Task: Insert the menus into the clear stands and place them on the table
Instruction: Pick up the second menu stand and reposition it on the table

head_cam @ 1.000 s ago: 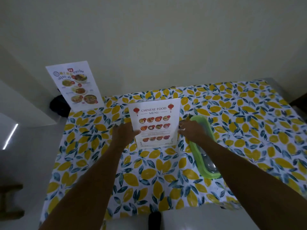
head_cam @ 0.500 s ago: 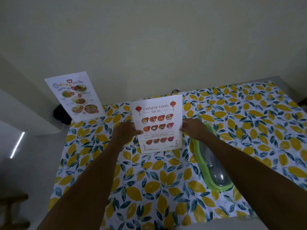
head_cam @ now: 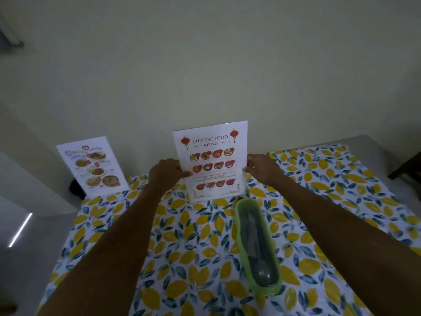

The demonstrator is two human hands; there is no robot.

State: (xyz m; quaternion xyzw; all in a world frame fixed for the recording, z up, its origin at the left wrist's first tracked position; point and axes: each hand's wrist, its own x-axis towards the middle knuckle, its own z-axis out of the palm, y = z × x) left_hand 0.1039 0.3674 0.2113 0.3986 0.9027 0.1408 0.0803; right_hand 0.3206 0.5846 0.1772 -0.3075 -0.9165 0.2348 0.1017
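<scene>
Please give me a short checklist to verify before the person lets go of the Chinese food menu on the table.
1. Both hands grip the menu: ok. The left hand and right hand pinch the side edges of the Chinese food menu.
2. Menu upright, print facing the person: ok.
3. Bottom edge resting on the tablecloth: cannot tell; it looks very near or touching.
4. Clear stand around the sheet: cannot tell; its outline is not visible.
5. Distance from the green case: not ok; the case's far end almost meets the menu's lower edge.
6. Separate from the other menu: ok; that one stands far left.
</scene>
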